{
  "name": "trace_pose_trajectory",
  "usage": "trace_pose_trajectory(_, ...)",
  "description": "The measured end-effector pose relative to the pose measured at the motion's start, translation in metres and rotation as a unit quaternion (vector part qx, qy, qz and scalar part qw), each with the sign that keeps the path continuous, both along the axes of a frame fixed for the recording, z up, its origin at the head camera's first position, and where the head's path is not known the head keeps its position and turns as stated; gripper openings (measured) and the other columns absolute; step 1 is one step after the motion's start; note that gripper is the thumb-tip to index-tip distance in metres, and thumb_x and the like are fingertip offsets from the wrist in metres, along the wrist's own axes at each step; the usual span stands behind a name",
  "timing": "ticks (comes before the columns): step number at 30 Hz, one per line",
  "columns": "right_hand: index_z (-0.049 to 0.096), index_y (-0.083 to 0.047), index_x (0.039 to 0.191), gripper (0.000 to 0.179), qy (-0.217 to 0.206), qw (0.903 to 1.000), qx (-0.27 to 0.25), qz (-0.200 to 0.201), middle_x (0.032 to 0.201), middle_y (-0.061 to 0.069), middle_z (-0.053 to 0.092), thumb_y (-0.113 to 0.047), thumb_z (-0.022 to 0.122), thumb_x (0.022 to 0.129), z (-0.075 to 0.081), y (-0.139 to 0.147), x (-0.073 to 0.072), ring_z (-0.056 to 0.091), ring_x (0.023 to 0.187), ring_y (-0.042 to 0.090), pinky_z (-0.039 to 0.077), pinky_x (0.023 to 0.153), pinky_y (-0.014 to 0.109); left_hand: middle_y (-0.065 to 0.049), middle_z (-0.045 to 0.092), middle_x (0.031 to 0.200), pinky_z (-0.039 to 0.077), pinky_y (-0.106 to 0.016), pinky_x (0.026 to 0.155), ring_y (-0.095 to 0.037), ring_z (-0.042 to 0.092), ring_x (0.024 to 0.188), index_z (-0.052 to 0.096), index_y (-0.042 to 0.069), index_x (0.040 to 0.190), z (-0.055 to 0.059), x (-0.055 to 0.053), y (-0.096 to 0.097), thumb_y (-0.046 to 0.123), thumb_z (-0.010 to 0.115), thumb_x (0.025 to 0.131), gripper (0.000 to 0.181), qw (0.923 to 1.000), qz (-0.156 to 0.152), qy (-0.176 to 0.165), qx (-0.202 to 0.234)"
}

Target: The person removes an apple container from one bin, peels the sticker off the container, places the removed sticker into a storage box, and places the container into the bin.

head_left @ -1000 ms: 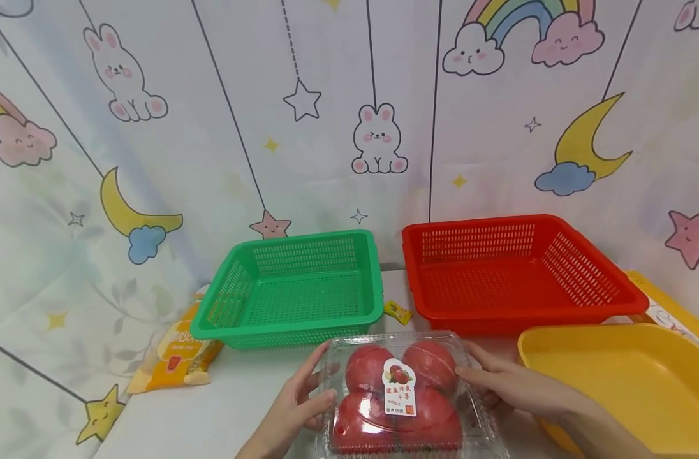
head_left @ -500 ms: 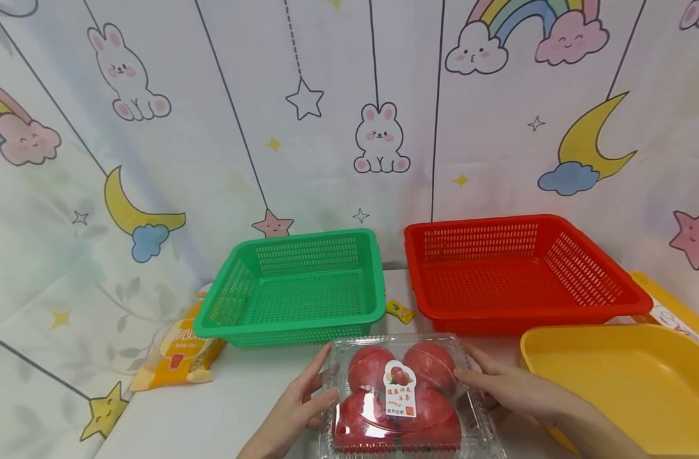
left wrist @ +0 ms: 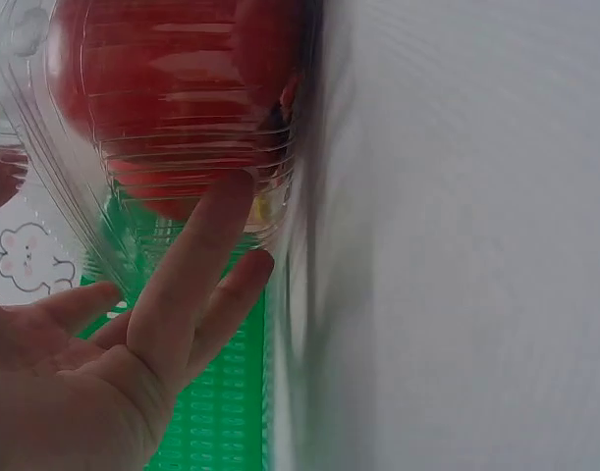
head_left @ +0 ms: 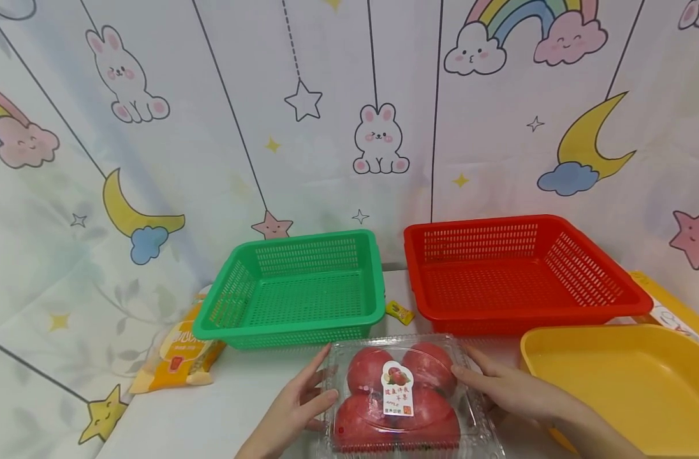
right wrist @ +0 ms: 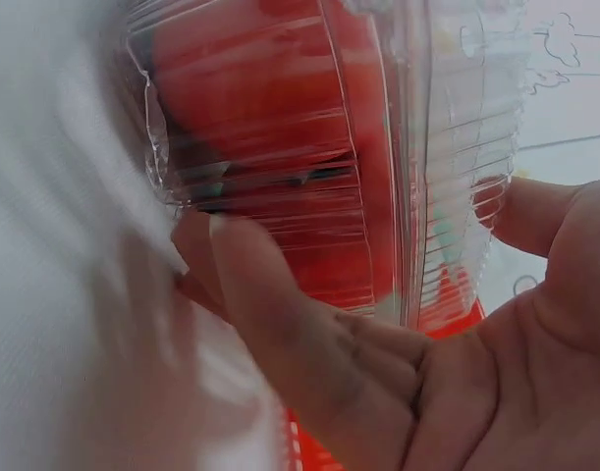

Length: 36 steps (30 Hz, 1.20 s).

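A clear plastic clamshell box of red apples [head_left: 372,417], with a white apple label [head_left: 398,389] on its lid, stands on the white table at the front middle. My left hand [head_left: 294,405] holds its left side, thumb at the lid's edge and the other fingers along the side wall. On the opposite side my right hand [head_left: 510,386] grips the box, thumb on the lid and fingers lower down. In the left wrist view, fingertips [left wrist: 226,201] meet the ribbed wall near the table. The right wrist view has fingers [right wrist: 255,265] against the lower side of the box.
Behind the box stand a green basket [head_left: 298,331] and a red basket [head_left: 516,315], with a small yellow packet [head_left: 398,312] between them. A yellow tub [head_left: 619,376] sits at right. An orange snack bag [head_left: 180,357] lies at left. A patterned curtain [head_left: 326,166] hangs behind.
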State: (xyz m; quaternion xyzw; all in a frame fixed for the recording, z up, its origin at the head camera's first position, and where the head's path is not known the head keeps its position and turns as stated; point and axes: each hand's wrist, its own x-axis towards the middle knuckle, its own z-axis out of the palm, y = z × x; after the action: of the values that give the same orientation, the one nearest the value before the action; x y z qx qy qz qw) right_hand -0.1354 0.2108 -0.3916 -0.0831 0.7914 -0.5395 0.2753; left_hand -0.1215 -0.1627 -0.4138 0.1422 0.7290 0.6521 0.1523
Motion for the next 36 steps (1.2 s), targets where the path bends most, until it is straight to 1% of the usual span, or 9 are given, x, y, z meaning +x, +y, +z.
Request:
trace_pose_trajectory(5,0.014,0.000,0.160,0.081,0.048,0.9971,0.059,-0.006,0.140,0.029,0.046,-0.041,0.055,0.103,0.003,-0.001,0.001,0.059,0.108,0.038,0.055,0.085,0.057,-0.037,0.034,0.150,0.060,-0.043,0.075,-0.047,0.054,0.123,0.022,0.012,0.162,-0.003,-0.002,-0.004,0.020,0.061,0.101,0.073,0.9999,-0.008,0.003,0.007)
trace_pose_trajectory(7,0.020,0.001,0.159,0.080,0.076,0.9933,0.086,-0.012,0.137,0.025,0.050,-0.042,0.058,0.102,0.006,0.000,0.001,0.060,0.106,0.035,0.056,0.084,0.054,-0.035,0.032,0.152,0.059,-0.044,0.081,-0.048,0.051,0.126,0.023,0.012,0.162,-0.004,-0.003,-0.005,0.020,0.060,0.101,0.072,0.9998,-0.009,0.016,-0.003)
trace_pose_trajectory(12,0.025,0.002,0.157,0.080,0.123,0.9866,0.102,-0.030,0.120,0.017,0.061,-0.038,0.064,0.099,0.019,0.004,0.003,0.063,0.093,0.026,0.059,0.077,0.041,-0.024,0.028,0.159,0.050,-0.050,0.095,-0.048,0.043,0.133,0.026,0.011,0.161,-0.006,-0.004,-0.006,0.019,0.058,0.102,0.067,0.9963,0.002,0.073,-0.046)
trace_pose_trajectory(16,0.035,-0.003,0.152,0.074,0.164,0.9785,0.115,-0.052,0.124,0.012,0.063,-0.037,0.069,0.096,0.032,0.006,0.005,0.065,0.103,0.026,0.059,0.082,0.046,-0.017,0.030,0.160,0.048,-0.045,0.100,-0.044,0.042,0.136,0.031,0.009,0.159,-0.010,-0.006,-0.004,0.013,0.061,0.100,0.066,0.9907,0.024,0.127,-0.041)
trace_pose_trajectory(20,0.045,-0.005,0.145,0.067,0.194,0.9690,0.132,-0.076,0.122,0.007,0.065,-0.038,0.072,0.093,0.043,0.000,0.008,0.065,0.105,0.024,0.059,0.083,0.044,-0.019,0.033,0.158,0.049,-0.040,0.102,-0.040,0.040,0.138,0.036,0.009,0.155,-0.013,-0.006,-0.002,0.005,0.064,0.097,0.065,0.9790,0.034,0.199,-0.026)
trace_pose_trajectory(25,0.054,-0.009,0.139,0.059,0.230,0.9628,0.109,-0.091,0.126,0.007,0.064,-0.036,0.076,0.091,0.053,-0.016,0.010,0.065,0.103,0.021,0.060,0.080,0.035,-0.024,0.033,0.156,0.044,-0.046,0.106,-0.024,0.034,0.144,0.039,0.008,0.153,-0.014,-0.006,0.002,-0.002,0.065,0.091,0.068,0.9594,0.019,0.280,-0.027)
trace_pose_trajectory(28,0.056,-0.011,0.137,0.057,0.233,0.9648,0.087,-0.085,0.126,0.006,0.063,-0.034,0.077,0.090,0.058,-0.028,0.009,0.064,0.103,0.020,0.059,0.079,0.031,-0.023,0.030,0.158,0.039,-0.057,0.107,-0.020,0.028,0.147,0.041,0.010,0.153,-0.015,-0.005,0.004,0.000,0.065,0.091,0.067,0.9576,0.011,0.286,-0.036)
trace_pose_trajectory(32,0.058,-0.011,0.135,0.053,0.243,0.9668,0.063,-0.049,0.122,0.005,0.065,-0.031,0.077,0.090,0.062,-0.043,0.005,0.063,0.101,0.020,0.058,0.079,0.029,-0.022,0.026,0.160,0.032,-0.072,0.103,-0.023,0.025,0.148,0.043,0.007,0.151,-0.020,-0.005,0.006,0.001,0.062,0.093,0.061,0.9655,0.010,0.259,-0.027)
trace_pose_trajectory(36,0.058,-0.009,0.134,0.053,0.248,0.9677,0.043,-0.007,0.120,0.007,0.065,-0.030,0.077,0.090,0.061,-0.058,-0.001,0.063,0.101,0.021,0.059,0.078,0.031,-0.019,0.026,0.161,0.030,-0.074,0.102,-0.028,0.024,0.148,0.045,0.007,0.149,-0.025,-0.005,0.007,-0.001,0.061,0.094,0.058,0.9707,0.018,0.239,-0.012)
